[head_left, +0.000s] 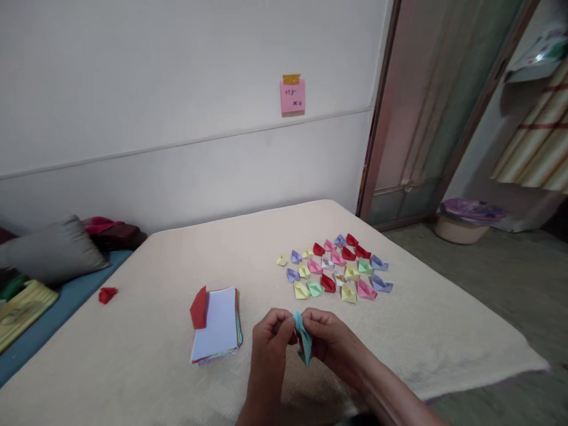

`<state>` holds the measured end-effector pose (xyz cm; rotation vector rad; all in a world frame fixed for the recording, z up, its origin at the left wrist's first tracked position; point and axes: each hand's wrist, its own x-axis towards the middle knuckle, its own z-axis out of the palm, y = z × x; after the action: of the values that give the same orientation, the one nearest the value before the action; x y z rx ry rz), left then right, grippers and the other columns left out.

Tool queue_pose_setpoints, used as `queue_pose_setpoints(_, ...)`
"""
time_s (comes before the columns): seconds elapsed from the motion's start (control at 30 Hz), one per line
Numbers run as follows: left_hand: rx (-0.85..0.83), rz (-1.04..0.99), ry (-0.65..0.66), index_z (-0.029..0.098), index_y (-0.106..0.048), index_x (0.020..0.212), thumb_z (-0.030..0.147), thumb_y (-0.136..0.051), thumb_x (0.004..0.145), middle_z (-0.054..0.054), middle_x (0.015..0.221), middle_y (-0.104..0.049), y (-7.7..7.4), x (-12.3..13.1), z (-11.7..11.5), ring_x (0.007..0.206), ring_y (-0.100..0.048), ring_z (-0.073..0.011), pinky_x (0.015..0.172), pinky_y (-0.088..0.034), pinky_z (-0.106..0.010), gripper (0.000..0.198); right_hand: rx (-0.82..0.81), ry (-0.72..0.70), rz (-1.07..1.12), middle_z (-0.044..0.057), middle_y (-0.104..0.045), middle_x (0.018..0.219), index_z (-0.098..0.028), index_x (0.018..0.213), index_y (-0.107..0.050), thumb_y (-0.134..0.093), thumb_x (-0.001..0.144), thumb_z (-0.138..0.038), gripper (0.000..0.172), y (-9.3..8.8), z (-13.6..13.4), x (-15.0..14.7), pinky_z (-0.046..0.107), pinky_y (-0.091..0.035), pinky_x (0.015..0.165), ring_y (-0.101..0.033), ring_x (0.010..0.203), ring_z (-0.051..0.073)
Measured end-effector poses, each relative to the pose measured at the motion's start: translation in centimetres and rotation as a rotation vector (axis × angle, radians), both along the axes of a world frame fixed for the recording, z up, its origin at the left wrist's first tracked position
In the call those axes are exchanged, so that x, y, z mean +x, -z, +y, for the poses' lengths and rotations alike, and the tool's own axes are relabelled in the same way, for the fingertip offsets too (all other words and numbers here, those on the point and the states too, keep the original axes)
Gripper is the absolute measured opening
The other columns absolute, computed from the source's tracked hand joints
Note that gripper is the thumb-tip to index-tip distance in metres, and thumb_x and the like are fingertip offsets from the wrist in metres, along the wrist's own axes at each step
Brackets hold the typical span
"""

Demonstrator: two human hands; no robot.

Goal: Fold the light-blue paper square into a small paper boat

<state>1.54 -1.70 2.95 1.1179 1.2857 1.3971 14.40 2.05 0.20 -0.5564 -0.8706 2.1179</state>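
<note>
A folded teal paper [303, 337] is pinched at centre between the left hand [270, 338] and right hand [332, 344], held above the near part of the cream bedcover [421, 337]. A paper stack [217, 325] lies just left; multicoloured paper boats [332, 266] lie farther away.

Paper stack [216, 325] near left hand [268, 346], paper boats [335, 266] beyond a gap

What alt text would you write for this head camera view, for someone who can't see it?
A person's left hand and right hand hold a folded teal paper over a beige bedspread. Nearby lie a paper stack and a cluster of small, colorful paper boats.
</note>
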Motion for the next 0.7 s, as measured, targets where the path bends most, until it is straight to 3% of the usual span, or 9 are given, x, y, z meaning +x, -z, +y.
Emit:
queue_pose_setpoints(0.2, -0.055, -0.050, 0.010, 0.016, -0.056, 0.072, 0.023, -0.062, 0.074, 0.006, 0.052, -0.047, 0.23, 0.13, -0.09, 0.051, -0.043, -0.0092, 0.051, -0.035, -0.021, 0.010, -0.025, 0.021, -0.034, -0.002, -0.054, 0.054, -0.012, 0.067, -0.060, -0.075, 0.069, -0.035, 0.028, -0.17, 0.06, -0.02, 0.021, -0.040, 0.044, -0.047, 0.046, 0.008)
queue_pose_setpoints(0.37, -0.036, 0.002, -0.119, 0.020, -0.052, 0.087, 0.022, -0.064, 0.073, 0.010, 0.048, -0.040, 0.18, 0.39, -0.25, 0.047, -0.038, -0.0088, 0.047, -0.030, -0.019, 0.018, -0.023, 0.019, -0.034, -0.002, -0.052, 0.054, -0.012, 0.067, -0.060, -0.076, 0.068, -0.038, 0.030, -0.10, 0.07, -0.08, 0.021, -0.040, 0.046, -0.048, 0.048, 0.009)
queue_pose_setpoints(0.57, 0.128, 0.177, -0.153, 0.018, -0.059, 0.067, 0.021, -0.061, 0.074, -0.002, 0.087, -0.055, -0.34, 0.43, -0.34, 0.062, -0.050, -0.0110, 0.053, -0.039, -0.023, 0.007, 0.002, 0.033, -0.037, -0.003, -0.050, 0.053, -0.013, 0.066, -0.059, -0.075, 0.071, -0.036, 0.029, 0.26, 0.19, -0.09, 0.020, -0.037, 0.045, -0.045, 0.047, 0.008)
queue_pose_setpoints(0.7, 0.124, 0.225, -0.116, 0.018, -0.063, 0.068, 0.022, -0.060, 0.076, -0.003, 0.089, -0.055, -0.16, 0.15, -0.21, 0.068, -0.053, -0.0133, 0.057, -0.041, -0.025, 0.010, 0.030, 0.042, -0.065, -0.003, -0.050, 0.054, -0.013, 0.067, -0.059, -0.075, 0.071, -0.037, 0.029, 0.21, 0.23, -0.04, 0.020, -0.037, 0.046, -0.045, 0.047, 0.008)
